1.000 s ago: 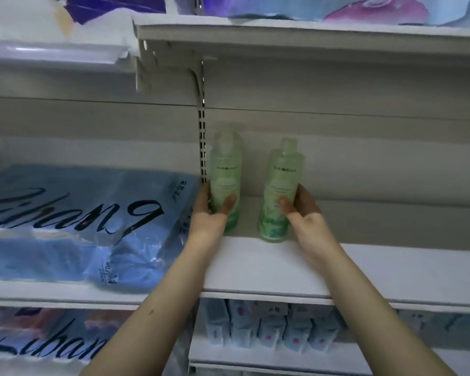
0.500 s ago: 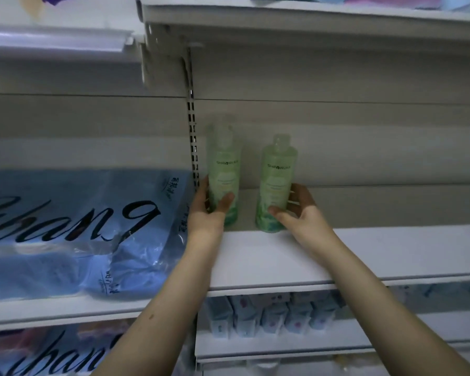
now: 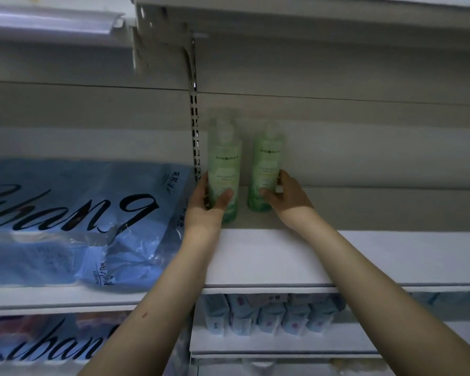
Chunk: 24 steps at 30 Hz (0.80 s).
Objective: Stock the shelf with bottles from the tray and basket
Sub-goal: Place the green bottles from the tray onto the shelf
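Two pale green bottles stand upright side by side at the back of the white shelf (image 3: 269, 259), close to the rear wall. My left hand (image 3: 206, 202) wraps the lower part of the left bottle (image 3: 224, 164), thumb across its front. My right hand (image 3: 285, 199) grips the lower part of the right bottle (image 3: 266, 161), which stands a little further back. Both bottle bases rest on the shelf board. No tray or basket is in sight.
A large blue plastic-wrapped pack (image 3: 73, 221) fills the shelf bay to the left, beside a slotted metal upright (image 3: 194, 142). Another shelf (image 3: 310, 20) hangs overhead. Below, small light blue boxes (image 3: 269, 313) stand in a row. The shelf board stretches bare to the right.
Both hands have pushed the two bottles further back on the shelf, toward the rear wall, and still hold them. The camera has shifted slightly downward.
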Each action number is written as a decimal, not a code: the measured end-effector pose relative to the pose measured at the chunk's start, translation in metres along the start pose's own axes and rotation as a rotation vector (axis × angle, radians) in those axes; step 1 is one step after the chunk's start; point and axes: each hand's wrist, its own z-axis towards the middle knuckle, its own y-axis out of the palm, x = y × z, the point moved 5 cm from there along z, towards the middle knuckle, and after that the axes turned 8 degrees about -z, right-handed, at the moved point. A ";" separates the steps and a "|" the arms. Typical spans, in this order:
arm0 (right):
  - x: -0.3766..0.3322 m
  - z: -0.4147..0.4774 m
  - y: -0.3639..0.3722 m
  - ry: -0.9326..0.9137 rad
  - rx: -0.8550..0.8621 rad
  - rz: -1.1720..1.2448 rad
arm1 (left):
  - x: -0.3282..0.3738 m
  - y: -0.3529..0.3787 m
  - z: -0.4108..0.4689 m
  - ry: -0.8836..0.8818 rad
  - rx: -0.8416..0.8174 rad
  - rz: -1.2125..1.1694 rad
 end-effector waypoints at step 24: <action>0.015 0.059 0.020 0.011 0.010 0.122 | -0.003 -0.003 0.001 -0.049 0.041 -0.008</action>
